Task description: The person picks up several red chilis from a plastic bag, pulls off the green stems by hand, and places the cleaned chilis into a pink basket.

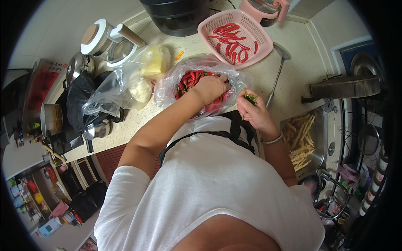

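Observation:
A transparent plastic bag (pixel 165 84) lies gathered open on the counter before me, holding many red chilli peppers (pixel 191 78) with green stems. My left hand (pixel 212 88) reaches into it, fingertips down among the chillies at the bag's right side; what the fingers touch there is hidden. Just right of the bag, my right hand (pixel 255 109) is closed around a small bunch of green chilli stems (pixel 250 98). Behind the bag, a pink plastic basket (pixel 265 51) holds loose red chillies (pixel 230 39) with no stems that I can make out.
A metal ladle (pixel 276 75) lies right of the basket. The sink (pixel 320 125) at my right holds pale, long pieces of food (pixel 301 138). Left stand a glass-and-white appliance (pixel 100 37), a plastic bag of pale food (pixel 125 81) and a small pot (pixel 98 130). A wooden chopping block (pixel 345 87) juts in at right.

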